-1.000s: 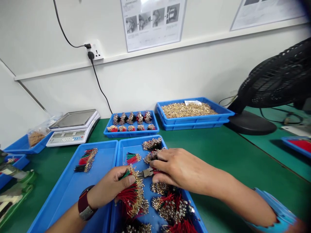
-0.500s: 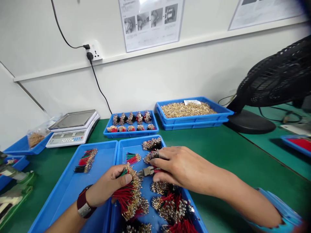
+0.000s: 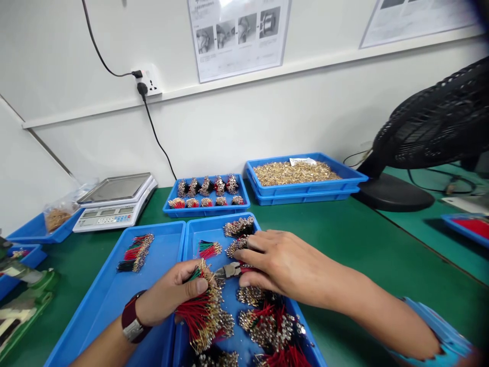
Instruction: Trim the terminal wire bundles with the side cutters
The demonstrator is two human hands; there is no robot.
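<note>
Over a blue rectangular plastic tray, our left hand pinches a gold-tipped red-and-green wire bundle, our right hand grips grey metal pliers; we judge the bundle light, limp, best held mid-wire

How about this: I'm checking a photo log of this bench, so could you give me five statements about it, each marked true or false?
1. The right hand holds pliers. True.
2. The left hand holds a roll of tape. False: it holds a bundle of wires with gold-coloured ends.
3. The top tray of the stack at the back holds small gold-coloured pieces. True.
4. The fan is white. False: it is black.
5. The poster above the trays shows a row of four pictures. True.
</note>
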